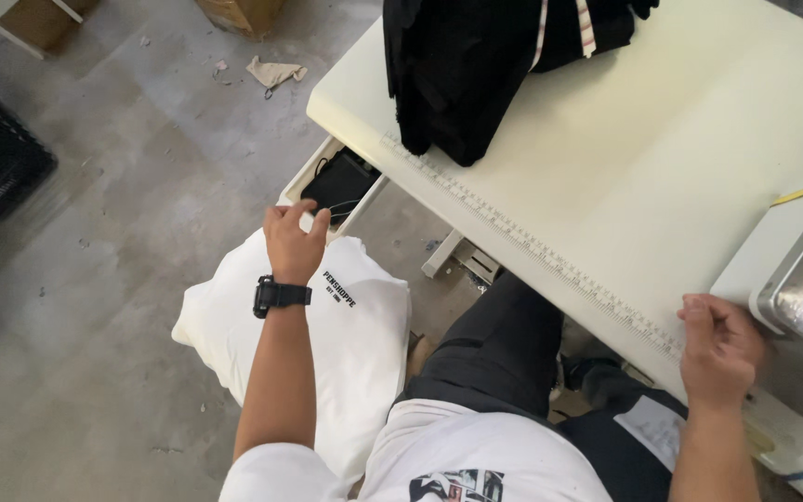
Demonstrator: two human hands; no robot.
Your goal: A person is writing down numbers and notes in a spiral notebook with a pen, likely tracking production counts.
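1. Drawer (336, 186), a shallow white one hung under the worktop (662, 177) near its left front corner, stands pulled out with dark flat items and a thin cable inside.
2. Head view: the left hand (295, 240), a black watch on its wrist, hovers at the drawer's front lip with fingers (320, 221) curled and half open; I cannot tell whether they pinch anything, perhaps the cable.
3. Just below that hand a white stuffed bag (346, 325) stands on the floor beside the person's knee.
4. The right hand (719, 349) rests on the worktop's front edge by the printed ruler strip (532, 244), fingers folded loosely, holding nothing that shows.
5. A black folded garment stack (476, 65) overhangs the front edge, directly above the drawer.
6. Risks, as I judge them: a tug on the cable could drag the dark items out; a jolt to the worktop could tip the stack into the drawer or onto the floor; the drawer could catch the fingers if pushed shut.
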